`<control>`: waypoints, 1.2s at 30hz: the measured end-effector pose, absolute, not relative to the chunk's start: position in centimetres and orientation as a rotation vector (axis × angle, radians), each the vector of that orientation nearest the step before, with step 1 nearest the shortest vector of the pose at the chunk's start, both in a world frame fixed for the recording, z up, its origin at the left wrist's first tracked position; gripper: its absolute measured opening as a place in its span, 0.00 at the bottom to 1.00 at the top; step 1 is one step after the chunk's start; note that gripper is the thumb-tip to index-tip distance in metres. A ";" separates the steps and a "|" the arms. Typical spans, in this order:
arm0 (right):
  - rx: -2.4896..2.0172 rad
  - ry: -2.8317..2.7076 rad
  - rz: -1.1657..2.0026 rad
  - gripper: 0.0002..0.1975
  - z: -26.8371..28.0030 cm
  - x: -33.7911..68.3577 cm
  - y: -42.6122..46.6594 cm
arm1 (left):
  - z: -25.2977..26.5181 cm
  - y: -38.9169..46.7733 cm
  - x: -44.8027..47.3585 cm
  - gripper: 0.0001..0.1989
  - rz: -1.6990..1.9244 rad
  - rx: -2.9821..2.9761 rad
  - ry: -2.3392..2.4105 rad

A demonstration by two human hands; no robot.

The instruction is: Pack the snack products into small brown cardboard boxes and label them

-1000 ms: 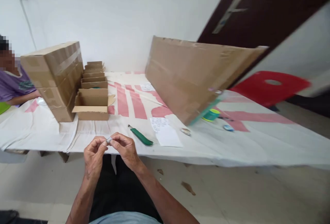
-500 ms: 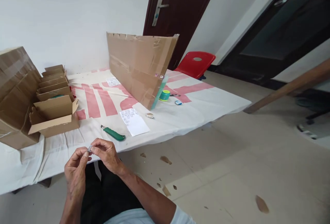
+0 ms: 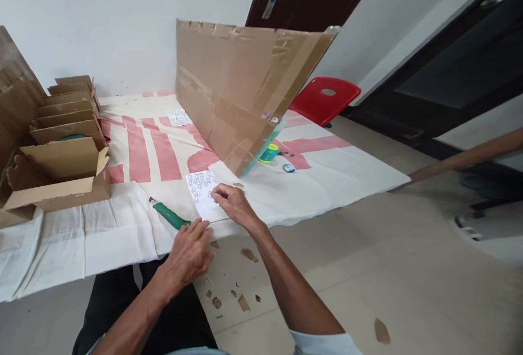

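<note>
A white sheet of paper [image 3: 210,212] with rows of small drawn outlines lies near the table's front edge. Over its right side is my right hand [image 3: 235,203], thumb and fingertips pinched together; whatever they hold is hidden or too small to name. My left hand [image 3: 191,249] reaches to the edge of the table just below the paper, its fingers stretched out and nothing seen in them. Just beyond its fingertips lies a green utility knife [image 3: 170,216]. A small pale object [image 3: 238,185] shows partly behind my right hand.
Small open cardboard boxes [image 3: 61,191] line the left side. A large cardboard box [image 3: 232,88] stands tilted at the back. Beside it are a green tape roll [image 3: 268,153] and a small blue roll [image 3: 289,168]. A red chair [image 3: 327,99] stands behind; cardboard scraps [image 3: 244,303] litter the floor.
My hands, together before on a small shiny piece, have come apart. The right moved right onto the paper; the left opened and moved right to the table edge. The view shifted too.
</note>
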State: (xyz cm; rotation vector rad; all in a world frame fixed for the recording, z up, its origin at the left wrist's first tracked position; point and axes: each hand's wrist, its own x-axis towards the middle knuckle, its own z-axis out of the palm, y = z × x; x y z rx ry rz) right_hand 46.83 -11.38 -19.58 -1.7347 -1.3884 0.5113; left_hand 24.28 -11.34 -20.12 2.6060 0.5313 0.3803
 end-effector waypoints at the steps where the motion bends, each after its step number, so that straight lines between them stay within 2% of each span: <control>1: -1.784 -1.433 0.517 0.10 -19.7 47.7 -10.7 | -20.6 -11.0 25.5 0.26 0.303 2.657 0.521; 4: -1.856 -1.495 0.550 0.08 -19.9 48.9 -8.9 | -21.6 -10.3 28.0 0.30 0.158 2.744 0.561; 12: -1.976 -1.599 0.635 0.09 -19.9 49.2 -7.1 | -22.5 -10.1 28.3 0.28 0.058 2.786 0.583; 26: -2.159 -1.632 0.631 0.10 -20.4 48.5 -6.7 | -23.5 -10.3 28.3 0.29 0.119 2.774 0.552; 36: -2.290 -1.560 0.563 0.04 -21.1 48.5 -6.5 | -24.2 -10.6 28.5 0.27 0.181 2.776 0.565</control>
